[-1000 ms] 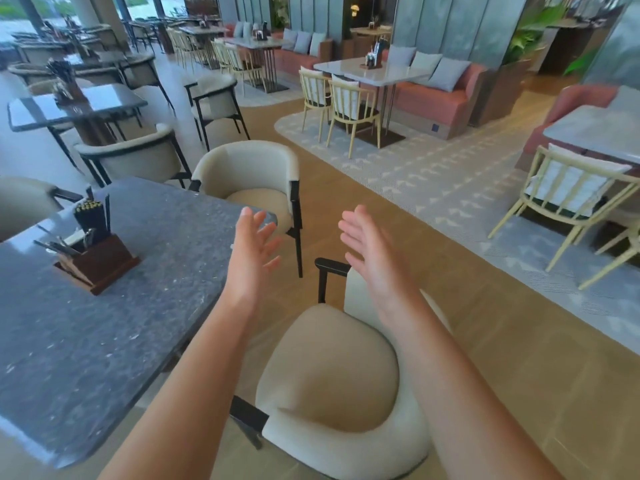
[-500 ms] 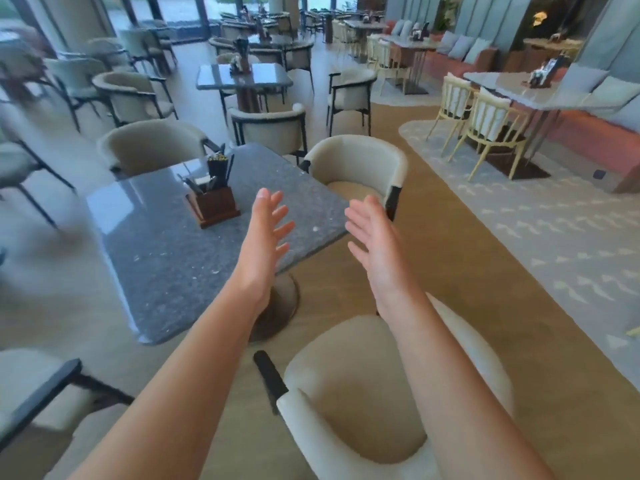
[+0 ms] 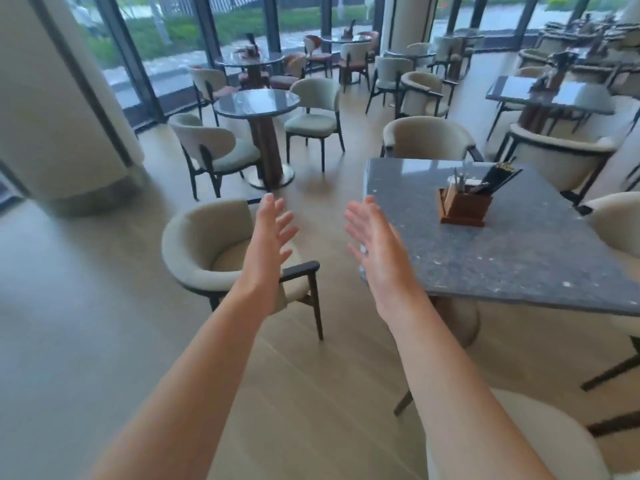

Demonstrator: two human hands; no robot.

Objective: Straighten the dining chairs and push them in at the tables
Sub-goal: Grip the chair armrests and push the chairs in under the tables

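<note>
Hands reach forward empty, left hand (image 3: 268, 245) and right hand (image 3: 379, 251), fingers spread. Rounded cream chair (image 3: 204, 251) with dark wooden legs stands apart from the speckled grey stone desk (image 3: 512, 258).

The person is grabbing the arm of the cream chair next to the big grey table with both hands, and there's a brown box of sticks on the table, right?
Not quite. The head view shows the left hand and the right hand open in the air, gripping nothing. The cream chair does stand beside the grey table, and the brown box is on it.
</note>
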